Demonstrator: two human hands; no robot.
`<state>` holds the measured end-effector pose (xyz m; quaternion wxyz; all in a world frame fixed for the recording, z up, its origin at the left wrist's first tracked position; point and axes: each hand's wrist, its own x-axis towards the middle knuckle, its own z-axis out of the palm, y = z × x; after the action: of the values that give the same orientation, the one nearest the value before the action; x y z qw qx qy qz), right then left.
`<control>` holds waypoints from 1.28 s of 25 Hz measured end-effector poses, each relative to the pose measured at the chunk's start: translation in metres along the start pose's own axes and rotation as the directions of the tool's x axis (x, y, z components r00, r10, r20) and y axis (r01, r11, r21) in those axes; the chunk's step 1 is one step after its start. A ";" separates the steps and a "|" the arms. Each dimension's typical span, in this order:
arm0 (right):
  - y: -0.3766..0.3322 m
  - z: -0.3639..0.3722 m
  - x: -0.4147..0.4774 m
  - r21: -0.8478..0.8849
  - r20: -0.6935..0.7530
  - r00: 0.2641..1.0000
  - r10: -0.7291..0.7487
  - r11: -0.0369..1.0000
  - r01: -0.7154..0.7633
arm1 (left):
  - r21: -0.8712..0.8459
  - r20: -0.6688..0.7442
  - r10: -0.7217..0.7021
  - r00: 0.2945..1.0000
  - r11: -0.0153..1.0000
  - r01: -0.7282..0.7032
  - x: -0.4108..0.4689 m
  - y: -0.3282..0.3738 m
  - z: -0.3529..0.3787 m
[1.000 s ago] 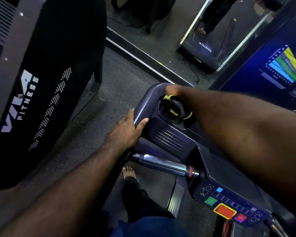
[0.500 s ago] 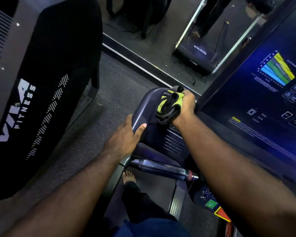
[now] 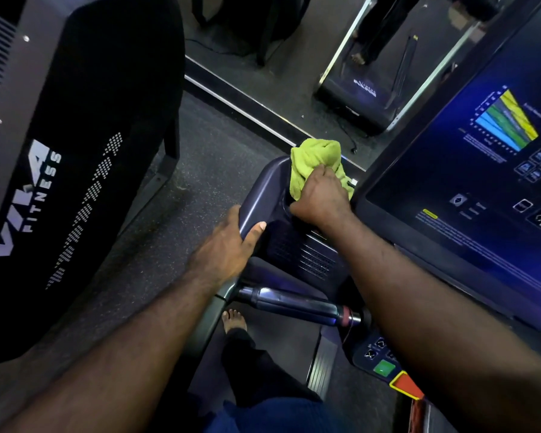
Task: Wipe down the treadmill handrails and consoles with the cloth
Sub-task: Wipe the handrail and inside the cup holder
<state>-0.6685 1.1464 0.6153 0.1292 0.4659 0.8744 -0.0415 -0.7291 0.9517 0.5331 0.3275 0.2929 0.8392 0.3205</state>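
A yellow-green cloth [image 3: 310, 162] lies bunched on the left corner of the treadmill console [image 3: 263, 189], over its cup holder. My right hand [image 3: 320, 198] grips the cloth from the near side and holds it down on the console top. My left hand [image 3: 228, 248] grips the console's left edge, thumb on top, fingers wrapped around the side. Below it runs a chrome handrail grip [image 3: 294, 303]. The lit touchscreen [image 3: 481, 182] stands at the right.
A black neighbouring machine marked "VIA FITNESS" [image 3: 75, 151] stands close on the left across a strip of dark floor. A button panel with a green key [image 3: 384, 368] and a red key sits at the lower right. A mirror lines the far wall. My bare foot [image 3: 235, 320] stands on the deck.
My right hand moved from inside the cup holder up to the console's top edge. The cloth now shows its yellow-green side, spread over the corner. My left hand kept its grip.
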 end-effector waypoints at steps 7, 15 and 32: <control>0.002 -0.001 0.002 -0.180 -0.018 0.991 -0.135 0.975 0.130 | -0.009 0.000 0.007 1.000 1.000 -0.007 -0.001 0.000 0.000; -0.004 -0.009 0.015 -0.498 0.449 0.890 -0.077 0.806 0.321 | 0.000 0.004 0.008 1.000 1.000 -0.008 -0.007 0.003 -0.004; -0.003 -0.011 0.066 0.381 0.269 0.953 0.136 0.894 -0.235 | 0.040 -0.003 -0.024 1.000 0.999 0.024 -0.005 0.006 -0.006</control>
<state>-0.7078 1.2001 0.6086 0.1351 0.5560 0.7759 -0.2656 -0.7285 0.9501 0.5424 0.3246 0.2888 0.8493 0.3001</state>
